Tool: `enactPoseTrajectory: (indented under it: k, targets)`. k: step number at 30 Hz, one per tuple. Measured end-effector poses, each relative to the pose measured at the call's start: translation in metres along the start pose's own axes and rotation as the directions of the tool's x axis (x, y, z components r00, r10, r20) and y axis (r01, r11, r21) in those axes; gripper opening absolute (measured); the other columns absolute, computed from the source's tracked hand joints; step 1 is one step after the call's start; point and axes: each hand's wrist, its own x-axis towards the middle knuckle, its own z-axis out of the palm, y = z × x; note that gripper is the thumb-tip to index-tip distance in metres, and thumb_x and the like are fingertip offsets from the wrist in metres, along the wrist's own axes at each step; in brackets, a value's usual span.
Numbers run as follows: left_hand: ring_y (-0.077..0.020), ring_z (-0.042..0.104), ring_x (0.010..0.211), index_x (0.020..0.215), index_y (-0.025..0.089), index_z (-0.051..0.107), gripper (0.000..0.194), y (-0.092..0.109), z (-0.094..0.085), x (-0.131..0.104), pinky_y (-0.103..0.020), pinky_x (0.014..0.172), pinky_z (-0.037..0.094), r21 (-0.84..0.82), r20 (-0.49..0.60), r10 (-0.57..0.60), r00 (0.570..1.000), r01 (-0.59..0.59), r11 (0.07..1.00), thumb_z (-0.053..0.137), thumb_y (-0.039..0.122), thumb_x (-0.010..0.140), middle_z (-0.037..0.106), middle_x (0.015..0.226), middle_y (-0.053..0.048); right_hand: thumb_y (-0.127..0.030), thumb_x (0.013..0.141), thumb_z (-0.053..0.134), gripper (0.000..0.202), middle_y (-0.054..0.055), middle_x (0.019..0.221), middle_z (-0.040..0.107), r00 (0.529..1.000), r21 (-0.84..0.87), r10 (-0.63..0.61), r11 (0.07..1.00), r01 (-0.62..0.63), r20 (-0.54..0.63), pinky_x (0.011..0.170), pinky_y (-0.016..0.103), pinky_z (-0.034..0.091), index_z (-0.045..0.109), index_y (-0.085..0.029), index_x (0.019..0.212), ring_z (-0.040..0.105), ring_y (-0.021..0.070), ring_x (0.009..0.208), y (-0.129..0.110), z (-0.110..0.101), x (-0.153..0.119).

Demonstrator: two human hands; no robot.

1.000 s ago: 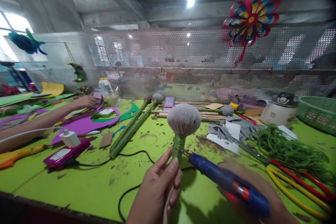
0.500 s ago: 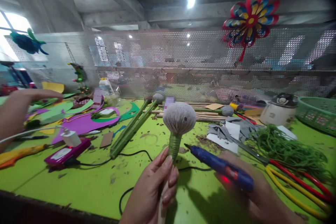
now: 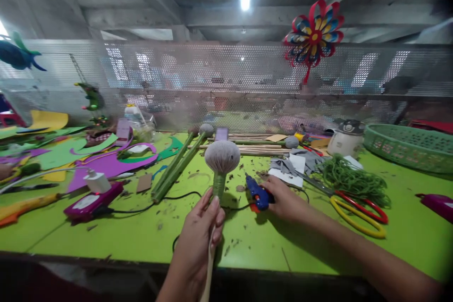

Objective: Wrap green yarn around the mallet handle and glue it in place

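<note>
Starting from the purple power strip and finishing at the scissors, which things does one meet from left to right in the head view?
Power strip → cardboard → grey-headed stick in the left hand → glue gun in the right hand → scissors.

The grey-headed stalk [image 3: 222,156] stands nearly upright in the left hand [image 3: 202,221], its cloth-like head gathered above a green-wound neck, one dark spot showing, pale stick bare below. The blue glue gun [image 3: 259,194] sits in the right hand [image 3: 282,197], nozzle pointing away, perhaps touching the surface [image 3: 255,250].
</note>
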Motion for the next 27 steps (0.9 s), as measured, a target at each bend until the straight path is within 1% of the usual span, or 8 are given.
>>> enactPoseTrajectory:
  k: [3, 7, 10, 14, 16, 18, 21, 27]
  targets:
    - [-0.0018, 0.030, 0.034, 0.127, 0.020, 0.042, 0.058, -0.003, 0.001, -0.008, -0.011, 0.034, 0.021, 0.059, -0.025, 0.037, 0.999, -0.036, 0.998, 0.063, 0.040, 0.078, 0.043, 0.055, 0.010, -0.013, 0.066, 0.070, 0.029, 0.005, 0.089, 0.055, 0.991, -0.036, -0.034, 0.999, 0.039, 0.129, 0.072, 0.032, 0.046, 0.065, -0.018, 0.095, 0.056, 0.0220, 0.082, 0.008, 0.003, 0.005]
    - [-0.0024, 0.029, 0.033, 0.127, 0.018, 0.047, 0.060, -0.005, 0.004, -0.018, -0.012, 0.033, 0.020, 0.141, -0.075, 0.115, 0.991, -0.103, 0.985, 0.064, 0.043, 0.076, 0.043, 0.053, 0.010, -0.012, 0.066, 0.071, 0.039, 0.010, 0.102, 0.057, 0.988, -0.027, -0.079, 0.996, 0.083, 0.130, 0.083, 0.039, 0.045, 0.063, -0.017, 0.104, 0.055, 0.0270, 0.095, 0.006, -0.005, 0.004]
    - [-0.0041, 0.031, 0.034, 0.128, 0.015, 0.050, 0.061, -0.009, 0.005, -0.022, -0.014, 0.032, 0.022, 0.193, -0.114, 0.193, 0.974, -0.169, 0.966, 0.064, 0.044, 0.076, 0.042, 0.050, 0.009, -0.012, 0.077, 0.062, 0.025, 0.013, 0.105, 0.057, 0.993, -0.010, -0.111, 0.994, 0.111, 0.032, 0.087, 0.044, 0.043, 0.062, -0.015, 0.102, 0.052, 0.0277, 0.101, -0.020, -0.020, -0.009]
    - [-0.0096, 0.044, 0.041, 0.125, 0.015, 0.057, 0.058, -0.016, 0.009, -0.029, -0.018, 0.037, 0.032, 0.262, -0.146, 0.304, 0.941, -0.259, 0.930, 0.067, 0.041, 0.074, 0.052, 0.052, 0.004, -0.016, 0.085, 0.056, 0.011, 0.008, 0.093, 0.057, 0.959, 0.214, -0.194, 0.948, 0.238, -0.207, 0.080, 0.037, 0.047, 0.061, -0.017, 0.094, 0.055, 0.0220, 0.091, -0.083, -0.033, -0.036]
    - [-0.0171, 0.061, 0.063, 0.123, 0.016, 0.059, 0.055, -0.020, 0.013, -0.034, -0.021, 0.049, 0.044, 0.286, -0.150, 0.345, 0.926, -0.293, 0.912, 0.068, 0.038, 0.073, 0.067, 0.072, -0.004, -0.016, 0.085, 0.057, 0.009, 0.007, 0.090, 0.056, 0.933, 0.279, -0.179, 0.922, 0.270, -0.311, 0.078, 0.036, 0.048, 0.060, -0.017, 0.093, 0.055, 0.0214, 0.088, -0.112, -0.031, -0.046]
    - [-0.0221, 0.064, 0.093, 0.124, 0.017, 0.059, 0.051, -0.023, 0.017, -0.039, -0.023, 0.071, 0.050, 0.306, -0.139, 0.371, 0.918, -0.316, 0.898, 0.066, 0.034, 0.076, 0.070, 0.103, -0.008, -0.015, 0.082, 0.060, 0.010, 0.007, 0.087, 0.055, 0.903, 0.302, -0.149, 0.910, 0.284, -0.402, 0.075, 0.036, 0.048, 0.059, -0.017, 0.091, 0.055, 0.0218, 0.085, -0.132, -0.023, -0.051]
    - [-0.0220, 0.060, 0.108, 0.128, 0.016, 0.054, 0.049, -0.027, 0.022, -0.045, -0.026, 0.090, 0.045, 0.354, -0.112, 0.382, 0.918, -0.322, 0.878, 0.061, 0.027, 0.081, 0.064, 0.121, -0.009, -0.016, 0.080, 0.063, 0.009, 0.006, 0.083, 0.054, 0.879, 0.299, -0.080, 0.923, 0.244, -0.471, 0.070, 0.037, 0.047, 0.058, -0.018, 0.087, 0.053, 0.0226, 0.081, -0.145, -0.010, -0.050]
    - [-0.0231, 0.053, 0.118, 0.127, 0.016, 0.055, 0.044, -0.029, 0.023, -0.050, -0.030, 0.101, 0.037, 0.458, -0.102, 0.416, 0.904, -0.328, 0.826, 0.055, 0.029, 0.085, 0.057, 0.131, -0.009, -0.006, 0.085, 0.050, 0.016, 0.005, 0.076, 0.055, 0.845, 0.304, -0.069, 0.915, 0.266, -0.531, 0.067, 0.034, 0.047, 0.060, -0.018, 0.080, 0.053, 0.0200, 0.075, -0.144, -0.005, -0.046]
